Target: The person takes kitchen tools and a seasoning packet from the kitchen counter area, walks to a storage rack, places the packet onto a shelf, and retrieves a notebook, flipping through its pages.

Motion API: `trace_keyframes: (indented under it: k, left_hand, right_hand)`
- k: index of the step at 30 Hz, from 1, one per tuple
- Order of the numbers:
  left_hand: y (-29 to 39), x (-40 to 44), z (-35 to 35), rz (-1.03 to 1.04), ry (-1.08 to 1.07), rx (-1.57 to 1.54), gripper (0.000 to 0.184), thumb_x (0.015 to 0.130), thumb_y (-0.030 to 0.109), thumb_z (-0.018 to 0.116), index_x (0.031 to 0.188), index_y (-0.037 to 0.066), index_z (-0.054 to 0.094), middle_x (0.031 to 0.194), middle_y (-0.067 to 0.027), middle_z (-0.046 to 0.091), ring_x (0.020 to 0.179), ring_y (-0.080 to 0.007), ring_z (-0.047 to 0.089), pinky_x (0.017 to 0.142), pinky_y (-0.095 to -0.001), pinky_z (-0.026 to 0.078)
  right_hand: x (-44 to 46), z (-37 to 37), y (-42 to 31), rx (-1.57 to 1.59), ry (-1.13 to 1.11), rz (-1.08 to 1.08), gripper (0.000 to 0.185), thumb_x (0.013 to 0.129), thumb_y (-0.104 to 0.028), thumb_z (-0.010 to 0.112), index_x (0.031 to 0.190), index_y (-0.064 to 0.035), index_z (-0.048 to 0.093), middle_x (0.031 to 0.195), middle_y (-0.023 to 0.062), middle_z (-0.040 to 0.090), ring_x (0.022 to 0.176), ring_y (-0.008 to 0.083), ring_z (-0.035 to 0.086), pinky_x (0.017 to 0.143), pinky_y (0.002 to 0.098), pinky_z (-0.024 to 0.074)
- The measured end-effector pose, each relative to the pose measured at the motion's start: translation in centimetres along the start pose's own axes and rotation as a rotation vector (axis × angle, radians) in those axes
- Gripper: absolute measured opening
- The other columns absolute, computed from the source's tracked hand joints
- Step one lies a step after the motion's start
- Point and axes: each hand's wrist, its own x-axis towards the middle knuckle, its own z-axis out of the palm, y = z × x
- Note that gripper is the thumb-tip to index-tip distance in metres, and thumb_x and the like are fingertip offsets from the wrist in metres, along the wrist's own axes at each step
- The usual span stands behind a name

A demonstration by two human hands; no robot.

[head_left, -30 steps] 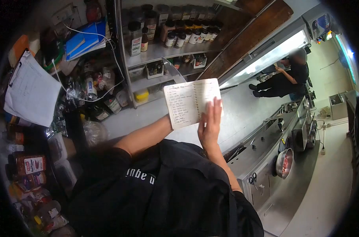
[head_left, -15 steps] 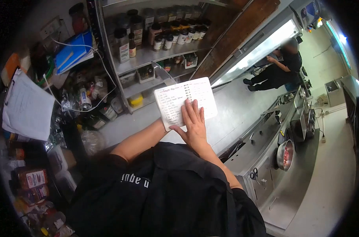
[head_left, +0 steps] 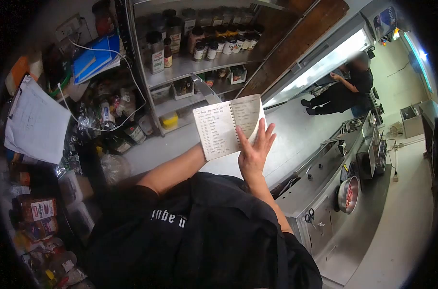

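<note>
A small spiral-bound notebook (head_left: 216, 132) lies open in front of me, its left page covered with a handwritten list. My left hand (head_left: 198, 156) supports it from beneath; only the wrist shows and the fingers are hidden behind the pages. My right hand (head_left: 254, 154) is at the right page (head_left: 245, 113), fingers spread, and that page curls up at its outer edge beside the fingertips. Past the notebook's top edge sticks out a flat metal blade (head_left: 205, 89); its other end is hidden, and I cannot tell what holds it.
A metal shelf (head_left: 190, 70) ahead carries several spice jars (head_left: 227, 45). Clutter and a clipboard with papers (head_left: 38, 120) are at the left. On the right, a steel counter (head_left: 346, 250) bears a metal bowl (head_left: 343, 196) with red pieces inside. Another person (head_left: 346, 89) stands farther off.
My right hand has moved off its flat position on the pages, rightward and down, with its fingers spreading. The notebook now shows different writing, and its right page is curling up.
</note>
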Motion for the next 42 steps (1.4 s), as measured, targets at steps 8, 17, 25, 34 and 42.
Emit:
trace_keyframes:
  k: [8, 17, 25, 34, 42]
  left_hand:
    - [-0.3, 0.1, 0.7, -0.018, 0.108, 0.068, 0.066, 0.099, 0.053, 0.027, 0.147, 0.009, 0.029, 0.147, -0.0137, 0.037, 0.132, -0.0295, 0.041, 0.109, -0.0442, 0.035]
    - [-0.3, 0.8, 0.7, -0.072, 0.162, 0.114, 0.067, 0.099, 0.054, 0.027, 0.148, 0.009, 0.027, 0.148, -0.0135, 0.036, 0.133, -0.0297, 0.040, 0.110, -0.0445, 0.034]
    - [-0.4, 0.6, 0.7, -0.052, 0.200, 0.126, 0.067, 0.098, 0.054, 0.028, 0.148, 0.010, 0.026, 0.149, -0.0133, 0.035, 0.134, -0.0299, 0.039, 0.111, -0.0447, 0.033]
    - [0.1, -0.8, -0.1, 0.058, 0.336, 0.168, 0.068, 0.098, 0.055, 0.029, 0.149, 0.010, 0.025, 0.150, -0.0131, 0.033, 0.135, -0.0301, 0.037, 0.112, -0.0450, 0.032]
    - [-0.2, 0.0, 4.7, 0.024, 0.392, 0.324, 0.072, 0.097, 0.057, 0.030, 0.150, 0.009, 0.021, 0.153, -0.0133, 0.029, 0.137, -0.0298, 0.034, 0.114, -0.0440, 0.028]
  right_hand:
    - [0.3, -1.5, -1.2, -0.048, -0.169, 0.046, 0.060, 0.080, -0.035, 0.071, 0.127, -0.0026, 0.056, 0.155, 0.0266, 0.012, 0.143, 0.0499, 0.000, 0.110, 0.0642, 0.0039]
    - [-0.3, 0.2, -0.8, -0.028, -0.193, 0.101, 0.110, 0.060, -0.067, 0.076, 0.144, -0.0087, 0.037, 0.154, 0.0314, -0.003, 0.140, 0.0541, -0.011, 0.105, 0.0706, 0.0013]
    - [-0.5, 0.8, -0.9, -0.044, -0.206, 0.027, 0.075, 0.069, -0.055, 0.074, 0.136, -0.0325, 0.051, 0.157, 0.0223, 0.006, 0.140, 0.0535, -0.007, 0.102, 0.0745, 0.0028]
    - [0.1, 0.8, -2.6, 0.053, -0.303, 0.026, 0.063, 0.067, -0.048, 0.079, 0.124, -0.0245, 0.065, 0.159, 0.0158, 0.010, 0.143, 0.0481, -0.005, 0.106, 0.0702, 0.0026]
    - [1.0, -0.6, -0.9, 0.251, -0.152, 0.093, 0.046, 0.075, -0.027, 0.079, 0.118, -0.0168, 0.067, 0.156, 0.0168, 0.020, 0.145, 0.0439, 0.003, 0.108, 0.0665, 0.0016]
